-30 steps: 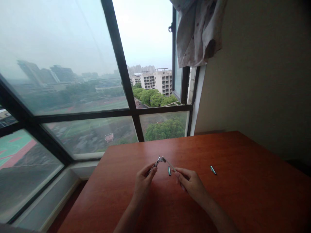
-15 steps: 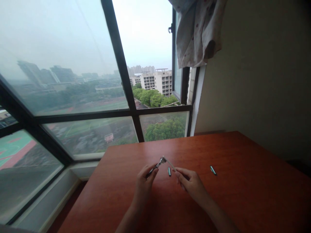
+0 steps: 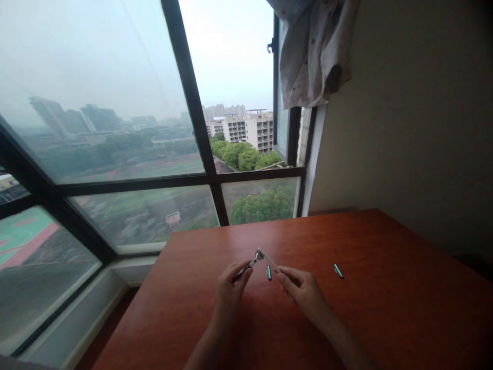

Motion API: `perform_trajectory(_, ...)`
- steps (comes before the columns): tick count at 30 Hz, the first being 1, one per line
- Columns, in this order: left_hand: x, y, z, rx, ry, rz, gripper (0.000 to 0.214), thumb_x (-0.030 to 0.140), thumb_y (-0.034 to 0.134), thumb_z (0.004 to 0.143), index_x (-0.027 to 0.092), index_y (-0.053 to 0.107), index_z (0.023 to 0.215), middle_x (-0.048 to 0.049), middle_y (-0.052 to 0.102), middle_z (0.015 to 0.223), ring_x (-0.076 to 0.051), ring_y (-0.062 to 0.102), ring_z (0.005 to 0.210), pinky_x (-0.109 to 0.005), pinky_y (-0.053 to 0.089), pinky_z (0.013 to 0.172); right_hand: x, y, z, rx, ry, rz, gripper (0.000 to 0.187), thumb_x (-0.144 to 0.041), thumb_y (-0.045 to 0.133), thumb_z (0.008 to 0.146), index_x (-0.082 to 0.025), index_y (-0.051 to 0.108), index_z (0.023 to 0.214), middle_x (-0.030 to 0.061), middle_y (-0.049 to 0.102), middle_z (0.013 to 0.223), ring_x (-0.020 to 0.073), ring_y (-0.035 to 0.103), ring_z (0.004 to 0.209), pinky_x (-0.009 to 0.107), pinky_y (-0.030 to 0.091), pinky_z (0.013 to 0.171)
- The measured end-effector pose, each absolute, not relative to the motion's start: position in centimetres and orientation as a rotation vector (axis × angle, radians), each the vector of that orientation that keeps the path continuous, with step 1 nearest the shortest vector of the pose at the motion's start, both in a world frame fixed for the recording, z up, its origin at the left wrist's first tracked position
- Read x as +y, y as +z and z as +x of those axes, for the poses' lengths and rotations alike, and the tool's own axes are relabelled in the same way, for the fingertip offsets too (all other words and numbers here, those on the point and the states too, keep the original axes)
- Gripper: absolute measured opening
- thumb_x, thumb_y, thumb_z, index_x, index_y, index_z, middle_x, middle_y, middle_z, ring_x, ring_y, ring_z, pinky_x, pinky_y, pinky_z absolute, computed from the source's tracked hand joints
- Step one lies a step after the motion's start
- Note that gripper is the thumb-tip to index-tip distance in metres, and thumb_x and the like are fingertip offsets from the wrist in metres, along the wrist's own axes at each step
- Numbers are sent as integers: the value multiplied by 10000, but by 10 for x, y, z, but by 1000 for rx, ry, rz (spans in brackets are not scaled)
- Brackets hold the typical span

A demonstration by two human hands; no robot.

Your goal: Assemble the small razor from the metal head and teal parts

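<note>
My left hand [image 3: 228, 289] is closed around the handle of a razor [image 3: 251, 263], whose shiny metal head points up and to the right. In my right hand [image 3: 304, 288] a thin pale stick [image 3: 271, 262] is pinched between thumb and fingers. Its far tip meets the razor's head; whether it ends in a brush or a swab is too small to tell. On the table between my hands lies a small green-and-black razor cartridge [image 3: 268, 272]. Another similar cartridge [image 3: 338, 271] rests farther right, apart from both hands.
Everything is over a reddish-brown wooden table [image 3: 385, 308]. Beyond its far edge stand dark-framed windows [image 3: 210, 177], one pane swung open. A spotted curtain [image 3: 308, 61] hangs at the upper right beside a plain wall [image 3: 393, 128].
Hardly anything differs. The razor's head appears turned very slightly against the stick's tip; both hands keep their places and holds.
</note>
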State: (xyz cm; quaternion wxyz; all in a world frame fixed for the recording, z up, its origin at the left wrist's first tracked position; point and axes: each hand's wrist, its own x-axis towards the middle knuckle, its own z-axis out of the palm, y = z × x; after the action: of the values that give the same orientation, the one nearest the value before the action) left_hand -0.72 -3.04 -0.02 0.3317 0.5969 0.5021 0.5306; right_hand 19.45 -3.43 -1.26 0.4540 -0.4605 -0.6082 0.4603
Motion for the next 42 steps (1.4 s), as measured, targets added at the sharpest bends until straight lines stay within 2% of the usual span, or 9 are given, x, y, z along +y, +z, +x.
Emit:
perform_trajectory(12, -29, -3, -7, 1310, 1360, 1614, 251, 338, 653, 780, 189, 744, 960, -78, 706, 887, -224, 618, 819, -291, 477, 722, -35, -9, 195, -1562, 1036, -1159, 436, -479, 515, 856, -124, 726, 995, 2, 561, 578, 118, 498, 508, 205, 353, 464)
perform_trajectory(20, -28, -5, -11, 1346, 1391, 1625, 243, 328, 629, 810, 181, 729, 976, -71, 697, 899, -217, 618, 833, -279, 468, 727, -35, -11, 196, -1573, 1112, -1122, 465, -491, 490, 871, -106, 709, 1011, -23, 486, 545, 95, 437, 458, 201, 308, 434)
perform_trajectory(31, -28, -7, -12, 1286, 1362, 1646, 234, 311, 626, 807, 174, 728, 966, -71, 700, 905, -208, 618, 825, -270, 473, 717, -36, -10, 195, -1535, 1169, -1103, 464, -496, 476, 883, -96, 697, 964, -23, 479, 544, 80, 410, 431, 193, 289, 408)
perform_trajectory(38, -25, -10, -17, 1363, 1398, 1539, 280, 346, 628, 796, 158, 721, 982, -68, 700, 849, -209, 616, 787, -264, 481, 673, -39, -6, 193, -1529, 1247, -1076, 469, -523, 475, 872, -102, 676, 824, -32, 470, 510, 69, 393, 386, 186, 259, 379)
perform_trajectory(42, -26, -10, -14, 1300, 1351, 1593, 267, 330, 633, 797, 155, 724, 976, -79, 699, 875, -208, 612, 792, -265, 480, 678, -39, -5, 193, -1518, 1247, -1072, 480, -539, 463, 872, -108, 674, 843, -30, 485, 521, 72, 400, 385, 186, 262, 378)
